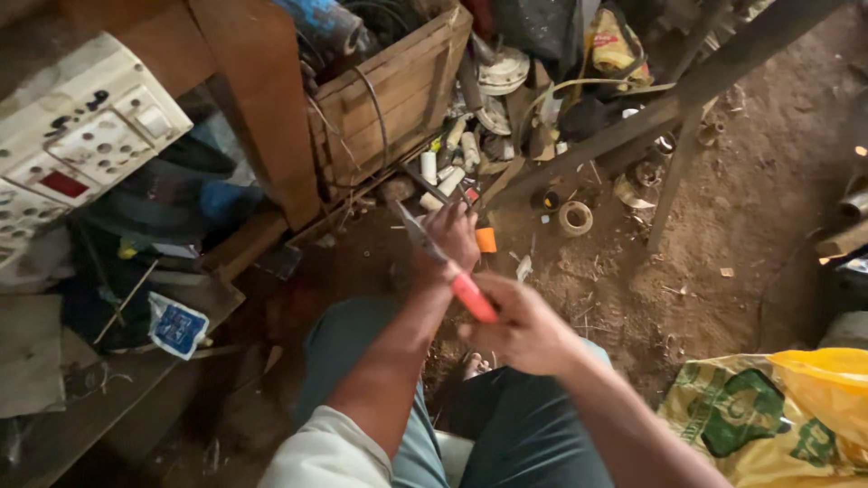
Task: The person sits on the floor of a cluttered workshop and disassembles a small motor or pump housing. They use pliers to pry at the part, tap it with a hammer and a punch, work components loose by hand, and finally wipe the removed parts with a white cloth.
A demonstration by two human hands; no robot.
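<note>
My right hand [524,327] grips the red handle of a pair of pliers [472,295]; the metal jaws point up and to the left, towards a wooden post. My left hand [452,233] is stretched forward beside the pliers' metal part, fingers loosely curled over the dirt floor; whether it holds anything small I cannot tell. Both forearms cross above my knees, which are in dark trousers. A small orange piece [486,239] lies on the ground just past my left hand.
A wooden crate [398,90] stands ahead with white tubes [441,172] and scrap beside it. A roll of tape [575,218] lies on the dirt. A white switchboard [81,136] is at left, a yellow-green sack [768,416] at lower right, and a slanted wooden beam [687,90] crosses above.
</note>
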